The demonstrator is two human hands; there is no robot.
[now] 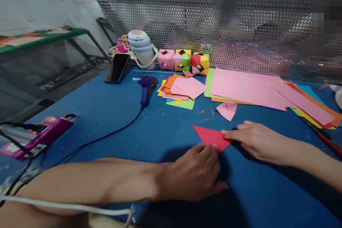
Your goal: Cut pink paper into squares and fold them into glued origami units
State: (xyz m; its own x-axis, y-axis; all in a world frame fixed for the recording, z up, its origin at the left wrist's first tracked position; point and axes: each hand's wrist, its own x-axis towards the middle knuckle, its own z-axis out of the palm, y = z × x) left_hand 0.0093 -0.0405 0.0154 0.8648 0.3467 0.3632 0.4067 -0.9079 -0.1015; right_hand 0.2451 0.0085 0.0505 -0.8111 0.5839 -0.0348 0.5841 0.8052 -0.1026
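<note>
A red paper triangle (210, 136) lies flat on the blue table (112, 114). My left hand (196, 172) rests knuckles up at its near corner, fingers curled and pressing the paper's lower tip. My right hand (253, 140) comes in from the right, fingers held together and laid flat on the triangle's right corner. A small folded pink piece (227, 109) lies just beyond the red paper.
Large pink sheets (248, 87) over coloured paper lie at the back right, a stack of small coloured squares (180, 91) mid-back. Folded paper cubes (184, 60), a white bottle (143, 48), a phone (117, 67), a blue glue gun (146, 89) with cord and a magenta device (40, 137) stand left.
</note>
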